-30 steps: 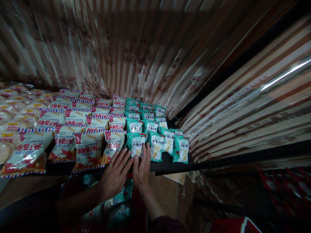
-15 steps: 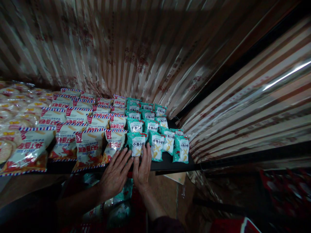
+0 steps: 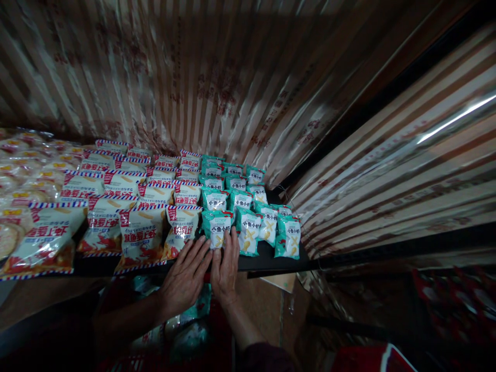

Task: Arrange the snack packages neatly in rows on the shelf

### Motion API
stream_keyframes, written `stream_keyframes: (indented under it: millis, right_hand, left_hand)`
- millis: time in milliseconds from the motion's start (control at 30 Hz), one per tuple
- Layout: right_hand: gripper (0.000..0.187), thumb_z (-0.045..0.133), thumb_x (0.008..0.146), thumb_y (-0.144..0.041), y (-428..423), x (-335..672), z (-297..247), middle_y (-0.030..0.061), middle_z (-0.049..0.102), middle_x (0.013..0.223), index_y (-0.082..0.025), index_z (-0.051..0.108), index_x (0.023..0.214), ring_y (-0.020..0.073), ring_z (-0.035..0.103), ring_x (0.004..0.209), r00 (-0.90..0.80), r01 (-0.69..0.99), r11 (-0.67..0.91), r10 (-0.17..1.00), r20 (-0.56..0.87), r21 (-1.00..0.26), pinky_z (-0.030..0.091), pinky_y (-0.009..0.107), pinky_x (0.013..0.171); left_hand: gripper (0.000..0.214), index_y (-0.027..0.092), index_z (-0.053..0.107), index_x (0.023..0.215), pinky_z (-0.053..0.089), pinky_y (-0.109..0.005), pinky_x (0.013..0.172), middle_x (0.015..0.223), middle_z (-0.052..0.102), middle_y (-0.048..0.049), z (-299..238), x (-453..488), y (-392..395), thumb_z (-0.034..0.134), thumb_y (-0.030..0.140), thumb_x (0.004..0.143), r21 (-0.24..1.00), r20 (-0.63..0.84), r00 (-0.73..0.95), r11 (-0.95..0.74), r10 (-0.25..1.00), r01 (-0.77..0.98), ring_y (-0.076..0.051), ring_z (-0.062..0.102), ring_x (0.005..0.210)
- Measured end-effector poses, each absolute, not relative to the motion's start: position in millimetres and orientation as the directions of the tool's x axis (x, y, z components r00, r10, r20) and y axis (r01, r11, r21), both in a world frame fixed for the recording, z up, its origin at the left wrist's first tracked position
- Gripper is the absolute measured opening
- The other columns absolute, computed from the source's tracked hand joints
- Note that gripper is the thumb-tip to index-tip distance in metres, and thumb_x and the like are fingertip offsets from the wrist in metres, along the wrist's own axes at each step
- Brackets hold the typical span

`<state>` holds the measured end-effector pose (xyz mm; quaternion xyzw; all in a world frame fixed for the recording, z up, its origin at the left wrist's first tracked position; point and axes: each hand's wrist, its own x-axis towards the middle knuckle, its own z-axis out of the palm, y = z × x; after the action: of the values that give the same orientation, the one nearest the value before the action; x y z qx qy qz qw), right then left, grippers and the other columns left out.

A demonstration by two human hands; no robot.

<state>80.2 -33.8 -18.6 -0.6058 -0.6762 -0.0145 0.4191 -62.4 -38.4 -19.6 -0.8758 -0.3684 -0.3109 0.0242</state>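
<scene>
A teal-and-white snack bag [image 3: 217,225] stands in the front row, with both my hands at its lower part. My left hand [image 3: 182,281] lies with fingers stretched out, its tips at the bag's lower left corner. My right hand [image 3: 226,268] reaches up from below, fingers extended along the bag's lower right side. Neither hand is wrapped around the bag. Another teal snack bag [image 3: 248,231] stands just right of my right fingers. To the left of my left hand is a white snack bag [image 3: 182,227] with a blue-and-red striped edge.
The black shelf [image 3: 259,263] carries rows of teal bags, striped-edge bags [image 3: 142,235] and round packaged snacks [image 3: 23,199]. Striped plastic sheeting [image 3: 232,103] hangs behind and at the right. Below are more teal bags [image 3: 189,338] in a red basket, and a red box [image 3: 364,359].
Almost nothing differs. Both hands stay at the same teal bag, and the view has shifted very slightly.
</scene>
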Motion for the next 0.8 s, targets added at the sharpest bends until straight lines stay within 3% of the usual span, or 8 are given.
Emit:
stream_keyframes:
  millis: [600,800]
  right_hand:
    - [0.052,0.032,0.099,-0.024,-32.2,80.6,-18.0,0.0144,0.021,0.156,-0.022,0.018,0.149,0.0247,0.020,0.145,0.092,0.774,0.298,0.821,0.564,-0.559,0.032,0.055,0.111]
    - [0.053,0.032,0.099,-0.025,-30.0,83.1,-16.7,0.0133,0.026,0.154,-0.022,0.018,0.150,0.0227,0.024,0.143,0.067,0.747,0.310,0.845,0.531,-0.589,0.034,0.051,0.112]
  left_hand:
    - [0.052,0.011,0.047,0.138,0.011,-0.048,0.118,0.149,0.037,-0.0111,-10.4,-63.3,-35.0,0.047,0.025,0.088,0.124,0.562,0.541,-0.710,0.626,0.693,-0.030,0.019,0.143]
    - [0.055,0.010,0.045,0.139,0.013,-0.049,0.117,0.150,0.036,-0.0133,-13.4,-62.7,-35.6,0.048,0.025,0.086,0.133,0.558,0.533,-0.702,0.636,0.699,-0.030,0.019,0.143]
